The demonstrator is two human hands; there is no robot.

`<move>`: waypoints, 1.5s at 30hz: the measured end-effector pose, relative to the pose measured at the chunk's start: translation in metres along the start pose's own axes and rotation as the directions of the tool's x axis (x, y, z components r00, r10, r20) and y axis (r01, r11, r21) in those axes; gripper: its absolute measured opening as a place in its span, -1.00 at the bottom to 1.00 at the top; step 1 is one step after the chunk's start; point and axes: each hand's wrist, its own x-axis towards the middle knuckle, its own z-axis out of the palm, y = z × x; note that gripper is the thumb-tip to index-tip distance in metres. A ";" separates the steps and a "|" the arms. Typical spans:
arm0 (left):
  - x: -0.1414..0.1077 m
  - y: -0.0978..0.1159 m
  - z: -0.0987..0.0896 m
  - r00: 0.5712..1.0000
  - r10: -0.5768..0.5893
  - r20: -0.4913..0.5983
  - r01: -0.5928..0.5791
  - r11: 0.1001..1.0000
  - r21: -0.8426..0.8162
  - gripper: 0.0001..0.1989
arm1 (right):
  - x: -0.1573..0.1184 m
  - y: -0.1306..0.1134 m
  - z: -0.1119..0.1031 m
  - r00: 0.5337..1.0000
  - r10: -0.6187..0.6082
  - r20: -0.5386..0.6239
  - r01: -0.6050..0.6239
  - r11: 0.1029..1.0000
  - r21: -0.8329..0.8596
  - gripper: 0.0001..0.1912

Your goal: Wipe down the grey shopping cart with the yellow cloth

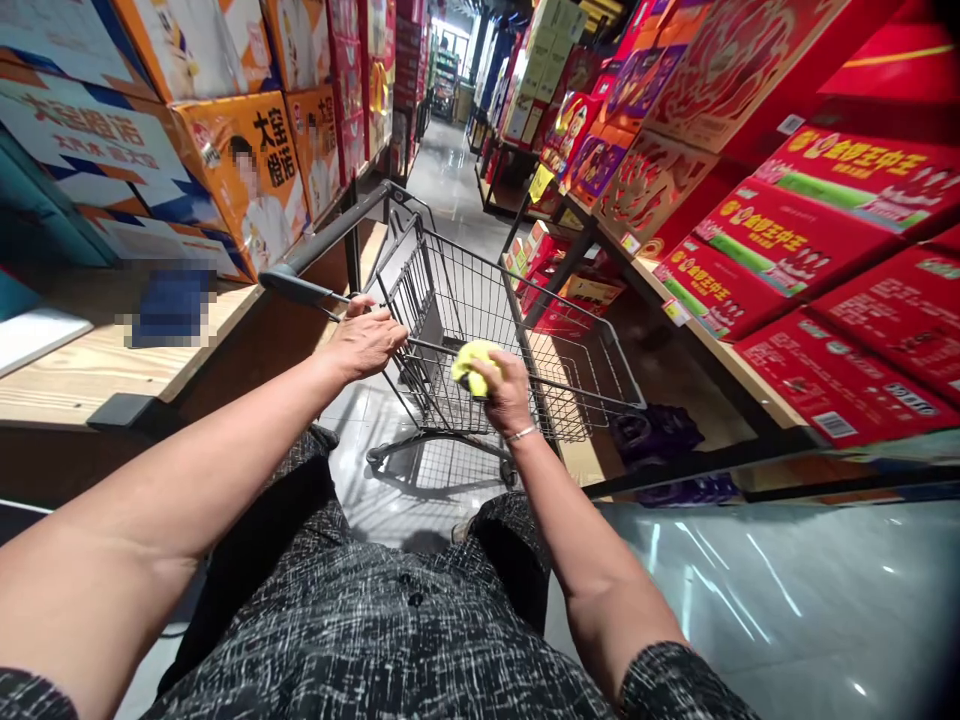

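Observation:
A dark metal shopping cart (517, 280) stands turned sideways in front of me, its handle (315, 290) toward the left. My left hand (366, 338) rests over the cart's near top corner beside the handle, its fingers bent around the frame. In my right hand (508, 392) a bunched yellow cloth (474, 358) is gripped against the near top rail of the basket. Part of the rail is hidden behind the cloth and fingers.
Orange and white drink cartons (247, 180) are stacked on a wooden shelf (217, 330) at left, with a blurred blue item (171, 306) near its edge. Red boxes (795, 240) fill the right shelves. A tiled aisle (450, 160) runs ahead between the stacks.

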 end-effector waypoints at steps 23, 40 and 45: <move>-0.040 -0.013 -0.031 0.989 0.010 0.150 -0.052 0.958 0.283 -0.64 | -0.032 -0.093 0.109 0.646 -0.243 0.723 0.255 0.962 0.095 -0.66; -0.045 -0.024 -0.027 0.974 0.015 0.225 -0.069 0.969 0.237 -0.39 | -0.090 -0.028 0.121 0.670 -0.182 0.720 0.188 0.979 0.073 -0.81; -0.045 -0.030 -0.017 0.979 -0.012 0.203 -0.054 0.947 0.316 -0.48 | -0.047 -0.004 0.077 0.773 -0.228 0.591 0.246 0.968 0.052 -0.57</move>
